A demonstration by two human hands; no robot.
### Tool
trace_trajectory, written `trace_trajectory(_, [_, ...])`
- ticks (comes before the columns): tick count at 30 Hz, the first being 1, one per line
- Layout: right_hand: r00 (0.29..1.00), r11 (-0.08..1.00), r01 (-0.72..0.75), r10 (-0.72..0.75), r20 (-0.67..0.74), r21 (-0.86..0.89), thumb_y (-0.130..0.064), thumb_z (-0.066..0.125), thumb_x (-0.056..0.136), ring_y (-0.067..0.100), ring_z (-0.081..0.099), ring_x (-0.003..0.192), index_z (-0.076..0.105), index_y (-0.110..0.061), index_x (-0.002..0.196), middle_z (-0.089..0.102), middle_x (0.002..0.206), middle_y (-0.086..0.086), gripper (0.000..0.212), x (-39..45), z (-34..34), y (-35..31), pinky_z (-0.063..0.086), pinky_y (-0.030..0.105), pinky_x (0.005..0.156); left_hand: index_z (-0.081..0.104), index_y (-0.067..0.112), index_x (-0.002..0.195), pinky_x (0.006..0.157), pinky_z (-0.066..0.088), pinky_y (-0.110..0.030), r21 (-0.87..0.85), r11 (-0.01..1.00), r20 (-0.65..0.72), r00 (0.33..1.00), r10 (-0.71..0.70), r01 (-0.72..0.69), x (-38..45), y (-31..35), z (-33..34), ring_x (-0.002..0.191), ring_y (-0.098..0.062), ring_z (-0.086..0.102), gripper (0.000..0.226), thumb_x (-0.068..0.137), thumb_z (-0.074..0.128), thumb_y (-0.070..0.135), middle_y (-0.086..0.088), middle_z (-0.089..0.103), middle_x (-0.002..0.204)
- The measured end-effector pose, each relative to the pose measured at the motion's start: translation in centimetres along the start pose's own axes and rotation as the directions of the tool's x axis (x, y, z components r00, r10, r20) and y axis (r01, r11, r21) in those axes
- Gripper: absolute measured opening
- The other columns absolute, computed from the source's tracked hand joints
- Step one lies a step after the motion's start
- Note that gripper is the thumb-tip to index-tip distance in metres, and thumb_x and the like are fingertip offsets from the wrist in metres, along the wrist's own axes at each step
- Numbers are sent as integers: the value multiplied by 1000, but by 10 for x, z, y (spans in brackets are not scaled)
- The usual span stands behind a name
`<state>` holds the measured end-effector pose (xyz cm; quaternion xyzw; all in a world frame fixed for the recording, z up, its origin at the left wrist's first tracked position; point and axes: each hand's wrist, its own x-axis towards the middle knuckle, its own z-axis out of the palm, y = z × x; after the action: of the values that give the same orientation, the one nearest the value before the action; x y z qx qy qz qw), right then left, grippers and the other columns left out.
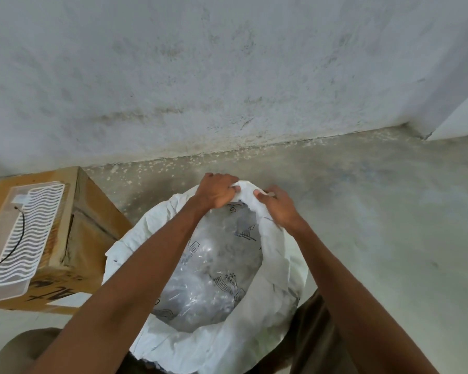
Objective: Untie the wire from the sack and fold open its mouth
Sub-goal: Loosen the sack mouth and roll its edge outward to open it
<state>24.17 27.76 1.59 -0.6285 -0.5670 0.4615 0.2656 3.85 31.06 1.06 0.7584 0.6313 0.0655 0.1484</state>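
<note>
A white sack [222, 344] stands on the floor between my legs, its mouth wide and its rim rolled outward all round. Inside lies a clear plastic liner [214, 268] printed with black hand symbols over grey contents. At the far rim, my left hand [216, 191] and my right hand [277, 207] both grip the white edge, a short gap between them. No wire is visible anywhere in view.
A brown cardboard box [92, 233] stands to the left of the sack, with a white wavy wire panel [25, 236] in plastic on top. A stained white wall [227, 76] rises just beyond the sack. Bare concrete floor [389, 225] stretches to the right.
</note>
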Motion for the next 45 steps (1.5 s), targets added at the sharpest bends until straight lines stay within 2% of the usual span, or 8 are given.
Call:
trace_trajectory(8, [976, 932, -100, 23, -219, -349, -32, 42, 106, 35, 60, 89, 58, -5, 81, 63, 90, 17, 40, -31, 18, 30, 42, 34, 73, 57, 19, 98, 78, 42, -38, -138, 955, 294, 932, -214, 263, 17, 9, 5, 95, -30, 60, 31, 81, 44, 41, -7, 63, 101])
trace_trajectory(12, [975, 987, -152, 160, -155, 60, -19, 47, 105, 24, 48, 67, 41, -16, 61, 46, 62, -1, 44, -31, -3, 21, 33, 29, 53, 42, 43, 142, 116, 22, -52, -139, 984, 110, 986, 124, -109, 2, 24, 15, 139, -25, 33, 51, 92, 48, 48, 1, 42, 147])
trace_trajectory(18, [903, 839, -429, 408, 135, 334, -17, 48, 106, 26, 57, 77, 60, -9, 81, 64, 86, 14, 28, -16, -16, 40, 51, 29, 68, 66, 26, 121, 111, 33, -42, 82, 877, -43, 877, 478, -474, -10, 46, 42, 120, -19, 56, 46, 100, 30, 46, 7, 67, 122])
trace_trajectory(24, [962, 965, -233, 246, -115, 119, -62, 33, 101, 28, 59, 98, 62, -11, 103, 61, 101, 13, 59, -42, -9, 36, 43, 33, 81, 70, 22, 88, 99, 36, -39, 273, 900, 16, 936, 350, -341, -1, 78, 37, 101, -24, 62, 33, 99, 41, 35, -4, 72, 92])
trace_trajectory(28, [950, 946, -276, 242, -197, -170, -55, 38, 102, 41, 53, 121, 47, -1, 131, 54, 131, 22, 62, -71, 7, 44, 41, 44, 97, 63, 21, 80, 98, 36, -41, 237, 957, 76, 985, 153, -167, 7, 88, 32, 96, -26, 65, 27, 94, 43, 33, -6, 74, 95])
trace_trajectory(32, [934, 966, -253, 259, -246, 58, -42, 43, 105, 39, 56, 121, 53, 3, 126, 60, 129, 21, 50, -66, 7, 60, 44, 44, 102, 67, 16, 77, 98, 37, -43, 111, 989, 133, 988, 80, -95, 15, 86, 32, 93, -27, 64, 35, 97, 46, 36, -4, 73, 91])
trace_trajectory(38, [855, 496, -428, 493, 160, 755, -36, 43, 106, 28, 65, 89, 62, -1, 115, 71, 95, 14, 40, -53, -12, 80, 52, 41, 71, 66, 25, 119, 96, 41, -39, -89, 972, 28, 975, 223, -219, 5, 59, 23, 109, -24, 62, 28, 102, 50, 41, 0, 72, 110])
trace_trajectory(45, [892, 247, -354, 380, 246, 902, -32, 33, 107, 28, 62, 98, 60, -3, 120, 77, 87, 11, 42, -69, -5, 79, 44, 41, 91, 66, 24, 119, 94, 38, -38, -294, 948, -230, 972, 55, -124, -87, 68, 59, 113, -25, 46, 39, 88, 58, 47, -2, 59, 116])
